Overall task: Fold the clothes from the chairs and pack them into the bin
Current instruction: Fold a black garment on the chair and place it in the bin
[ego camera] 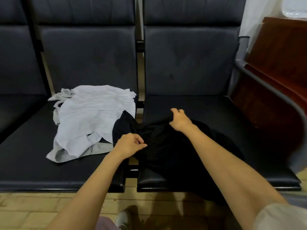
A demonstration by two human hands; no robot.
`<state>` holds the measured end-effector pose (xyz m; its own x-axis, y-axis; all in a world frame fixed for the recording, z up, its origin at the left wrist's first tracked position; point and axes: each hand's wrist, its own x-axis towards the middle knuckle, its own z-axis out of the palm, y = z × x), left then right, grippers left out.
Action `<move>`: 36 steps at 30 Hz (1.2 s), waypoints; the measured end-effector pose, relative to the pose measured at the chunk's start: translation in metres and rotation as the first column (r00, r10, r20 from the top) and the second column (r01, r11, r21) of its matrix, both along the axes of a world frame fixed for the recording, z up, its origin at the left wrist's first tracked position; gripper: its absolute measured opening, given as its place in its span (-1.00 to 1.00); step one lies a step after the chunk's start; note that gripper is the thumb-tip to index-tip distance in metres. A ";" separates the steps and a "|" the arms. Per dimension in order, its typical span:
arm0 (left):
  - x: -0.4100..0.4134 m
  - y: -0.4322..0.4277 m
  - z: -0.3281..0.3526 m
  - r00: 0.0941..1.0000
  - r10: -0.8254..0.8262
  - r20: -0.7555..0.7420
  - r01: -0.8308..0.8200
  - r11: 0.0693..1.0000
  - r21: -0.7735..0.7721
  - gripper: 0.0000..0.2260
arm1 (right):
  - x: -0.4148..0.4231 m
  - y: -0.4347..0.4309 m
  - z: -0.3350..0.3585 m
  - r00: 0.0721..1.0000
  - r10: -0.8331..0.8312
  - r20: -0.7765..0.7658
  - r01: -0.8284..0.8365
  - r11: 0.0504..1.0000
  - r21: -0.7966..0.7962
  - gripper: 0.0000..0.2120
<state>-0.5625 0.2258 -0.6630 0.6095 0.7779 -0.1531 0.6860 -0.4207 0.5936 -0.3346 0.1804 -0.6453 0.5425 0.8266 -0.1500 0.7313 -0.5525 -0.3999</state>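
Across the right-hand seat (216, 110) of the row of chairs lies the black garment (174, 146), crumpled, with one end spilling over the gap onto the left seat (29, 146) and its near part hanging over the front edge toward the floor (33, 206). My left hand (128, 144) is at the gap between the two seats. Its fingers (141, 144) are curled together, thumb and forefinger pinching a fold of the black cloth. My right hand (180, 121) is farther back on the right-hand seat, its fingers bent and clamped on a raised edge of the same garment, holding it a little off the seat. On the left seat, touching the black garment's end, a pale garment (93, 117) lies rumpled, with a grey piece (66, 155) showing under its near edge — whether that is a separate garment I cannot tell. Right of the chairs stands a dark red wooden cabinet (274, 72). A shoe (123, 218) shows on the tiled floor below.
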 end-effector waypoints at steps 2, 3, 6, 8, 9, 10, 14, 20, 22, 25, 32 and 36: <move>-0.007 0.007 -0.002 0.997 -0.049 -0.053 0.049 0.999 -0.009 -0.84 | 0.016 0.010 -0.007 0.995 -0.086 -0.045 0.081 0.990 -0.112 -0.34; -0.011 0.011 -0.002 0.997 -0.042 -0.059 0.042 0.999 -0.003 -0.89 | 0.020 0.012 -0.011 0.991 -0.116 -0.062 0.105 0.983 -0.152 -0.37; -0.017 0.021 -0.002 0.999 0.041 0.017 -0.042 0.997 0.062 -0.84 | 0.024 0.009 -0.021 0.994 -0.103 0.019 0.105 0.990 -0.089 -0.55; -0.012 0.019 0.001 0.984 0.103 0.148 -0.109 0.993 0.038 -0.87 | 0.022 0.002 -0.019 0.991 -0.105 0.088 0.097 0.992 0.083 -0.60; -0.009 0.016 0.002 0.977 0.103 0.186 -0.107 0.994 0.013 -0.87 | 0.021 -0.003 -0.014 0.990 -0.117 0.079 0.099 0.974 0.201 -0.62; -0.007 0.012 0.004 0.981 0.071 0.183 -0.068 0.997 -0.022 -0.83 | 0.020 -0.008 -0.006 0.993 -0.114 0.044 0.095 0.945 0.312 -0.63; -0.006 -0.002 -0.003 0.982 -0.159 -0.098 0.155 0.987 -0.047 -0.53 | 0.019 -0.036 0.052 0.951 -0.012 -0.309 0.183 0.828 0.531 -0.73; -0.011 -0.024 0.013 0.999 -0.039 0.016 0.037 0.996 0.087 -0.63 | 0.029 -0.095 0.156 0.821 0.189 -0.539 0.321 0.628 0.709 -0.71; -0.014 -0.026 0.022 0.987 -0.097 -0.129 0.111 0.988 0.105 -0.62 | 0.032 -0.117 0.181 0.899 0.171 -0.404 0.200 0.659 0.725 -0.64; -0.024 -0.028 0.041 0.930 -0.108 -0.352 0.199 0.952 0.233 -0.73 | 0.030 -0.153 0.212 0.991 0.121 -0.059 -0.056 0.765 0.641 -0.60; -0.037 -0.056 0.135 0.955 0.065 0.290 -0.076 0.997 0.027 -0.90 | 0.014 -0.202 0.236 0.980 0.070 0.187 -0.155 0.854 0.496 -0.84; -0.028 -0.076 0.192 0.852 0.005 0.524 0.213 0.911 -0.354 -0.87 | 0.009 -0.207 0.235 0.989 0.145 0.037 -0.147 0.892 0.426 -0.89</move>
<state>-0.5908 0.1502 -0.4708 0.7578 0.6482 -0.0746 0.2105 -0.1346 0.9683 -0.3252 -0.0268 -0.4103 0.4103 0.8806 0.2370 0.7927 -0.2160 -0.5700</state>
